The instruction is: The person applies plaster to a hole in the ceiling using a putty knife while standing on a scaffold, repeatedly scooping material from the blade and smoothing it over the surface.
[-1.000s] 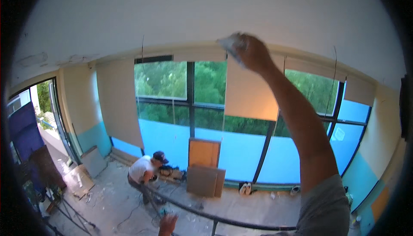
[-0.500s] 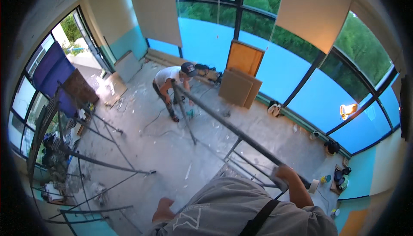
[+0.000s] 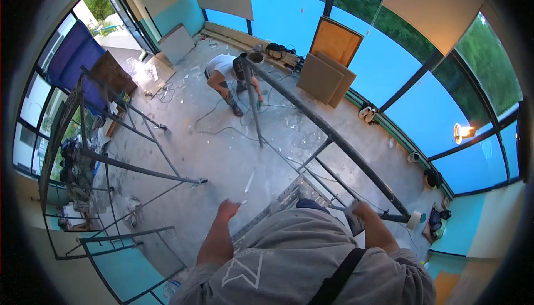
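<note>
Right hand (image 3: 365, 211) grips a flat tool (image 3: 354, 221) near the scaffold rail's end; left hand (image 3: 227, 210), grip unclear. Debris (image 3: 250, 181) still litters the floor (image 3: 217, 157).

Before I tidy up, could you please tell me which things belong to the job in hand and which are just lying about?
Seemingly in use:
flat grey tool in the right hand
metal platform

Apparently lying about:
shoes by the window
leaning brown boards

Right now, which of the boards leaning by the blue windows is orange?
The dark-framed board at the back; the two brown boards in front of it are plain and stand lower.
</note>
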Available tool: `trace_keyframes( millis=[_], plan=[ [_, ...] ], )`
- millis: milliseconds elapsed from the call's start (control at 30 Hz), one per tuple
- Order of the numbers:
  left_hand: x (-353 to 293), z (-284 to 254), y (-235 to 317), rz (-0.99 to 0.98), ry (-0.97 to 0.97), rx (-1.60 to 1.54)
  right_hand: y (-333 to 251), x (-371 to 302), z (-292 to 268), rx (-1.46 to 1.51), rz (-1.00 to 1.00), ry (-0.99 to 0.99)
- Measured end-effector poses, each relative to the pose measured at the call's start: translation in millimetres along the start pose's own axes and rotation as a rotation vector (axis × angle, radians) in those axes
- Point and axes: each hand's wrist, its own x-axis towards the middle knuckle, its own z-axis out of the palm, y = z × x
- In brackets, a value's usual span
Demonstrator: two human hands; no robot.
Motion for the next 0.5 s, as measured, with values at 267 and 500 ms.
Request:
trace_keyframes(
  millis=[267,500],
  plan=[
    [30,-151,145,0.211,0.186,-0.339,-122,-47,-115,0.386,-0.141,0.523],
    [-4,0,5,0.089,-0.302,0.16,-61,-62,-26,0.216,-0.016,0.377]
  ],
)
